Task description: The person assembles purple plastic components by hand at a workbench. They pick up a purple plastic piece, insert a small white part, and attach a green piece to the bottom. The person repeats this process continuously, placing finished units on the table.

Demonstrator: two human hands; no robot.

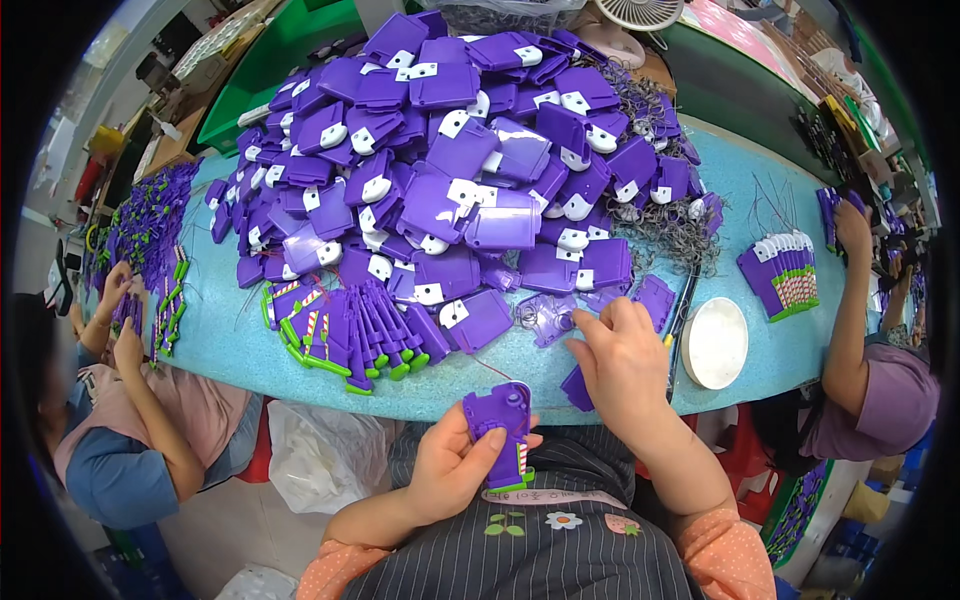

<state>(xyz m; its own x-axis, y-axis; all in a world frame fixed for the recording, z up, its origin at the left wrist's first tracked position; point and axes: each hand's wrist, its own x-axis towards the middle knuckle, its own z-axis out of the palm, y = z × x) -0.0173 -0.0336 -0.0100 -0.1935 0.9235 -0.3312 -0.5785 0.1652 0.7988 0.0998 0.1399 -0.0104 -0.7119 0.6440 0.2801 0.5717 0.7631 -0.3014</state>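
My left hand is closed around a purple plastic casing, held over my lap near the table edge. The casing has a green end and a red-and-white striped strip, and a thin wire rises from its top. My right hand reaches over the table, thumb and index finger slightly apart. Its fingertips are at the edge of a translucent purple piece; I see nothing held between them. Left of it lies a fanned stack of purple casings with green ends.
Behind my hands rises a large heap of purple casings with white corners. Tangled dark wire rings lie at its right. A white round dish stands right of my hand, near a row of striped pieces. People work on both sides.
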